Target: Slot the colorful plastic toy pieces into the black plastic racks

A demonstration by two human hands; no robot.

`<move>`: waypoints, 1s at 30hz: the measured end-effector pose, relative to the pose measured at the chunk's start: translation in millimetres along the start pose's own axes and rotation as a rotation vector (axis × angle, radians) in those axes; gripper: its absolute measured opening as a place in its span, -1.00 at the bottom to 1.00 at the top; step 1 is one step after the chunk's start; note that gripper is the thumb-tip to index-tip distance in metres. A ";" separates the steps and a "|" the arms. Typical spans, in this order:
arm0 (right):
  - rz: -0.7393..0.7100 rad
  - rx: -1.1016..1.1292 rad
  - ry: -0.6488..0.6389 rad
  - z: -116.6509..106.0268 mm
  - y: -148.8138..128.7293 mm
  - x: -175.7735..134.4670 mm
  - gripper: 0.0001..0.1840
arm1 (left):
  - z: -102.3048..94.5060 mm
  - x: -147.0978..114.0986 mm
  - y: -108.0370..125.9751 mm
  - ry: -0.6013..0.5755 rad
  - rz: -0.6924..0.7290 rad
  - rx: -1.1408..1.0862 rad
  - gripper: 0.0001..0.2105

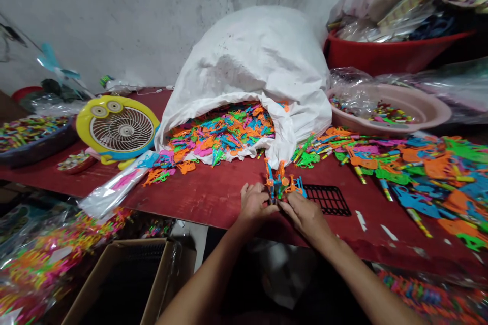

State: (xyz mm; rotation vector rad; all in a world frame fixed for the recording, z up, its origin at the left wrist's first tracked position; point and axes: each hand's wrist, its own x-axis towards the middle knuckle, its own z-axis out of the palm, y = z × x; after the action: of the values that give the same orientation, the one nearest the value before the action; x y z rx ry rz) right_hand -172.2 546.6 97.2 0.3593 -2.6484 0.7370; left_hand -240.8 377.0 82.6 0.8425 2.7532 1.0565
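Currently at the front edge of the red bench [213,197], near its middle: one upright cluster of toy pieces [281,183], orange, blue and green plastic. Left hand [254,202]: fingers curled, thumb inward, pinching the cluster's near end. Right hand [305,212]: likewise pinching, from the other side; exact contact partly hidden.

Hazards, by judgement:
- Cluster: could slip and drop off the bench, being gripped so close to the front edge.
- Black plastic grid [328,200], just beside the right hand: could be knocked by an outward sweep of that wrist.
- White sack [263,56], toward the back edge, mouth open to the front: a tug on its cloth could spill more loose pieces.
- Clear plastic bag [114,189], across the front edge at left: its overhang could pull it down.
- Heaped pieces [430,167], right end: tangled parts might drag neighbours along.
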 end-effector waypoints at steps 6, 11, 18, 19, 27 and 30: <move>0.125 0.117 0.025 -5.3 -3.7 4.4 -0.58 | -1.4 1.7 -0.1 -0.034 0.012 0.043 -0.75; 0.135 -0.042 0.199 -7.6 -35.6 12.0 -0.60 | 0.4 1.6 0.5 -0.016 -0.003 0.044 -0.80; 0.274 0.009 0.230 -56.8 2.8 7.3 -0.55 | -4.1 -0.8 3.0 -0.004 0.013 -0.041 -0.78; 0.315 0.043 0.221 -64.7 15.3 3.6 -0.54 | -4.4 -1.1 3.0 -0.005 0.017 -0.043 -0.79; 0.510 -0.343 0.269 -86.8 44.9 -7.6 -0.66 | -4.3 -3.1 3.1 0.012 0.030 -0.060 -0.80; 0.378 -0.418 -0.009 -60.7 17.8 -9.1 -0.68 | -7.8 -4.8 1.2 0.016 0.055 -0.080 -0.82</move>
State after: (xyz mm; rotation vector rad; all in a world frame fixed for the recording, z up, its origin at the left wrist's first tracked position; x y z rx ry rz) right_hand -153.1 595.2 133.9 -0.2566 -2.8175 0.2610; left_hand -238.1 370.5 88.7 0.9068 2.6951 1.1783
